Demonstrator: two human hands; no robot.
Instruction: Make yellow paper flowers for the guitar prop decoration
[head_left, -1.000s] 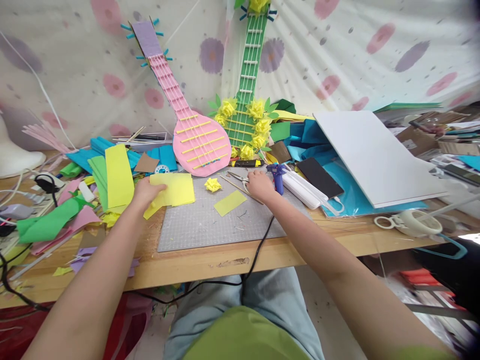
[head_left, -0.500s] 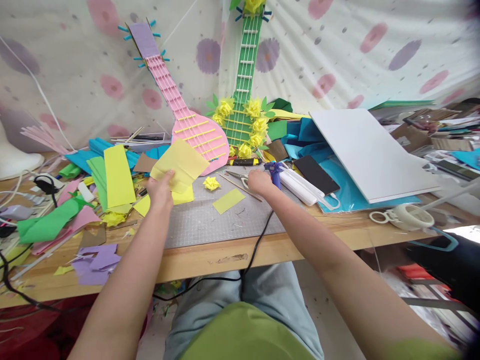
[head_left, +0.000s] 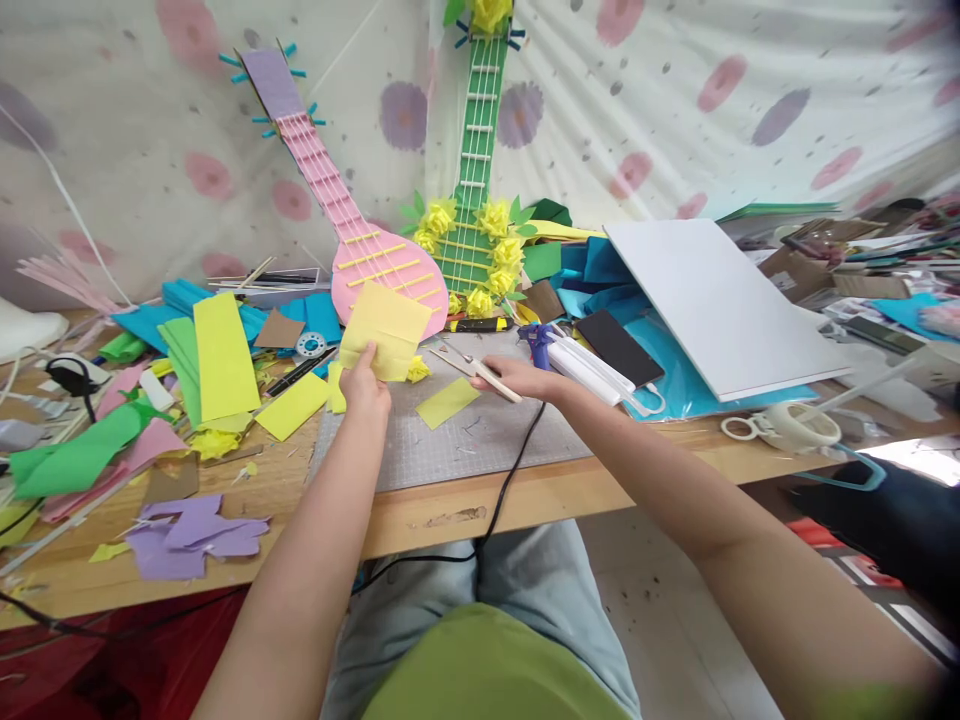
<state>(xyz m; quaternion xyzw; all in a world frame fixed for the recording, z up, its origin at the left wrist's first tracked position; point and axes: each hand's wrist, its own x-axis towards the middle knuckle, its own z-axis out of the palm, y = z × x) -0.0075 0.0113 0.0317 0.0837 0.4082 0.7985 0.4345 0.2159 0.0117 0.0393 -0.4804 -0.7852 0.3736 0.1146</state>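
Observation:
My left hand pinches a pale yellow sheet of paper, held up above the cutting mat. A fold line runs across the sheet. My right hand is closed round the handles of a pair of scissors, whose blades point left toward the paper. Beneath them, a yellow paper strip lies on the grey cutting mat. A yellow paper flower sits partly behind the held sheet.
A pink paper lute and a green one with yellow flowers lean at the back. Right of the mat are a blue glue gun, a black phone and a white board. Paper scraps cover the left side; a black cable crosses the front edge.
My right hand has lifted the scissors off the mat and brought them left. The yellow sheet in my left hand has moved right, closer to the scissors. The view has shifted slightly.

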